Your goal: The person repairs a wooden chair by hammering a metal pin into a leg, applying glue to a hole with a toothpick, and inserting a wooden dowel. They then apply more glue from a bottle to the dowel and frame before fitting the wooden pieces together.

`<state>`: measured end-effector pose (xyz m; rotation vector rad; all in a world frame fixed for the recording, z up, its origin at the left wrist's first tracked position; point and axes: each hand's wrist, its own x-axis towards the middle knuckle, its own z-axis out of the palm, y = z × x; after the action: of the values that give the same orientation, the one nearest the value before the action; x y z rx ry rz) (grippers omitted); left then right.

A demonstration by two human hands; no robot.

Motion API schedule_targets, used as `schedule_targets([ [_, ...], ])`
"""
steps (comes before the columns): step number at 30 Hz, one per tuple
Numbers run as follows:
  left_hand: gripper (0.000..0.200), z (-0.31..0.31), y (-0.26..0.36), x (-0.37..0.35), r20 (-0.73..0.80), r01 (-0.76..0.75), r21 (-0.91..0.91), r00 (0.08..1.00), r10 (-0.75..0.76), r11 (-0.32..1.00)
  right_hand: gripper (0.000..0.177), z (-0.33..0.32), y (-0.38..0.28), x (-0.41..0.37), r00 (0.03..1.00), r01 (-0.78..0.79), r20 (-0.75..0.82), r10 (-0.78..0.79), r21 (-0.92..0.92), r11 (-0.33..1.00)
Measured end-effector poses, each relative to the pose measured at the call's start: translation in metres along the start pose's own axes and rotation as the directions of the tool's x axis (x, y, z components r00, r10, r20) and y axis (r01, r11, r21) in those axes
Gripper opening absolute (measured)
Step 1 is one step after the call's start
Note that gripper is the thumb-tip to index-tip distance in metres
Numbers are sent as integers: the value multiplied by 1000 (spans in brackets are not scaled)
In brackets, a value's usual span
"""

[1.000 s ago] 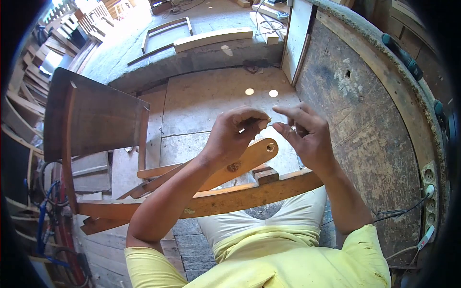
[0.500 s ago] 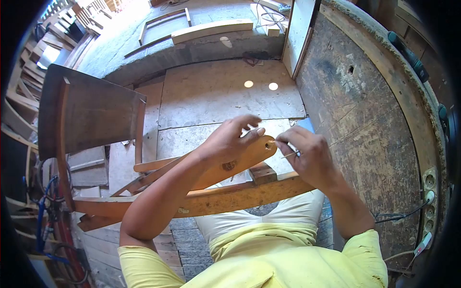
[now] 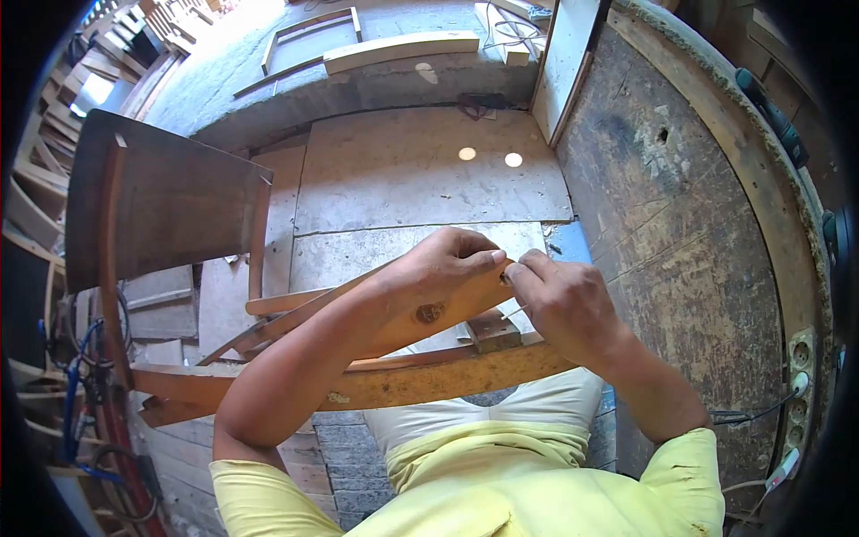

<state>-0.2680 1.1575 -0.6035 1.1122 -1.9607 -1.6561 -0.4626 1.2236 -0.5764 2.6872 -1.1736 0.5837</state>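
An orange-brown wooden chair part (image 3: 438,313), with a dark knot and a hole near its rounded end, slants up in front of me. My left hand (image 3: 461,252) lies over that end, thumb and fingers closed on its upper edge. At the hole, my right hand (image 3: 562,291) is pinched shut; a thin pale stick (image 3: 514,312) pokes out from under its fingers. Its fingertips hide most of the hole and nearly meet my left thumb. Across my lap runs a long curved wooden rail (image 3: 447,376), and a small wood block (image 3: 493,331) sits on it.
A dark chair back panel (image 3: 170,201) stands at the left, joined to wooden legs. To the right rises a worn wooden board (image 3: 671,197), with power sockets (image 3: 800,353) along its edge. Planks (image 3: 403,52) lie on the concrete ledge ahead. Blue hoses (image 3: 72,403) hang at lower left.
My left fingers have come down and closed on the rounded end. The right hand has moved left against the hole, covering it more. The view has shifted slightly.
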Motion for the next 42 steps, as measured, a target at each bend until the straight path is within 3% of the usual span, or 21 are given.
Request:
schedule_targets([
  [8,40,0,7,-5,-28,14,36,1000,-13,999,7,0,2,4,996,43,76,-41,-21,999],
  [11,39,0,9,-5,-26,35,17,999,-34,999,6,0,9,6,995,-40,99,31,96,995],
  [13,39,-1,10,-6,-8,6,17,1000,-6,1000,8,3,12,6,995,-103,13,102,234,967],
  [16,39,-1,1,-1,16,-19,-6,1000,19,1000,10,7,11,1,996,-62,-42,74,243,968],
  [20,41,-1,-2,1,18,-13,35,1000,12,999,11,9,10,-4,994,-54,-84,74,223,973],
  [28,39,0,1,0,2,-8,6,1000,8,1000,25,-5,6,6,980,81,187,-74,-32,996],
  [31,38,0,1,0,-5,-9,14,1000,9,1000,23,-10,-2,12,976,46,217,-23,-101,994],
  [37,39,-2,-6,4,39,-26,23,999,25,999,23,0,-2,7,977,-84,192,89,-32,996],
  [42,40,-1,-1,1,15,-22,42,1000,21,999,19,-1,1,4,987,-65,152,58,41,997],
])
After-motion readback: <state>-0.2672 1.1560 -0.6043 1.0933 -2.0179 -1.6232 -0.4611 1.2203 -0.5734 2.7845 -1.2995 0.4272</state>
